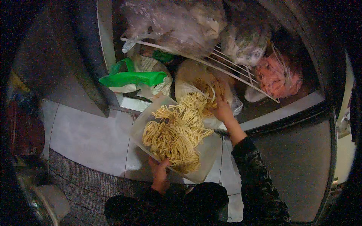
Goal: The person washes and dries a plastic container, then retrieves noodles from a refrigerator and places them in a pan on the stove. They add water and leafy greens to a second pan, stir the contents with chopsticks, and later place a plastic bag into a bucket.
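Observation:
My left hand (161, 173) grips the near edge of a translucent plastic tub (208, 154), which is tilted. Bundles of pale yellow noodles (175, 138) lie in the tub and reach up to the mouth of a clear plastic bag (188, 76). At that bag's mouth is my right hand (223, 111), touching the noodles there. Its fingertips blend into the noodles and the bag, so their grip is unclear. The bag, with more noodles inside, rests at the bottom of an open refrigerator or freezer compartment (285, 110).
Left of the noodle bag stands a white package with a green top (133, 79). Above, a white wire shelf (232, 67) bears a large plastic bag (175, 25), another filled bag (246, 42) and a bag of pinkish-orange food (278, 76). Pale floor tiles (90, 138) and a woven mat (84, 180) lie below.

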The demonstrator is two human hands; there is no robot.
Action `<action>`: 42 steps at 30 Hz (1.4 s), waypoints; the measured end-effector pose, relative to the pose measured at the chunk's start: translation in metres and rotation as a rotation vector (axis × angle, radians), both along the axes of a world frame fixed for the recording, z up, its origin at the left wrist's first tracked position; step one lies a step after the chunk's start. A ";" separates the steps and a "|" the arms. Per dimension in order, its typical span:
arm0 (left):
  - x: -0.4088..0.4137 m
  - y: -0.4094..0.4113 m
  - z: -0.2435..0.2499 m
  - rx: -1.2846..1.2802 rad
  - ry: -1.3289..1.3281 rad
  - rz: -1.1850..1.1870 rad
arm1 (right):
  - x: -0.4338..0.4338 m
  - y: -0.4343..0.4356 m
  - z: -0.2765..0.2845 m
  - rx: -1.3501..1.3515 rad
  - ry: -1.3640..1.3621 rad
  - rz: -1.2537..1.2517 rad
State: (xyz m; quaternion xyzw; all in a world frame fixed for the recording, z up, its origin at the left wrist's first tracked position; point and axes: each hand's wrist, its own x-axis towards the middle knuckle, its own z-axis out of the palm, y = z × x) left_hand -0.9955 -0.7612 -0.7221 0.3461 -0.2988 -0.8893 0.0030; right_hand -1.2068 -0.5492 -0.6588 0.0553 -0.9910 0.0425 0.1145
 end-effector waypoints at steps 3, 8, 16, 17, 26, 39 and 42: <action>-0.001 0.000 0.003 -0.020 0.023 -0.023 | -0.025 -0.011 0.012 0.279 -0.044 -0.092; 0.009 0.000 -0.051 -0.043 -0.068 -0.137 | -0.068 -0.003 -0.025 0.269 -0.358 -0.331; 0.000 0.010 -0.023 -0.045 0.032 -0.006 | -0.035 0.019 -0.005 -0.360 -0.126 -0.004; -0.002 0.007 -0.011 -0.083 0.051 -0.019 | -0.025 0.022 -0.015 -0.558 -0.151 0.127; 0.003 0.000 -0.026 -0.101 0.132 -0.089 | 0.085 -0.063 0.050 -0.518 -0.642 0.467; 0.006 0.003 -0.033 0.046 -0.041 -0.072 | -0.034 -0.012 -0.081 0.198 -0.306 -0.091; 0.011 0.001 -0.079 -0.019 0.074 -0.066 | -0.043 0.000 -0.078 0.060 -0.352 -0.019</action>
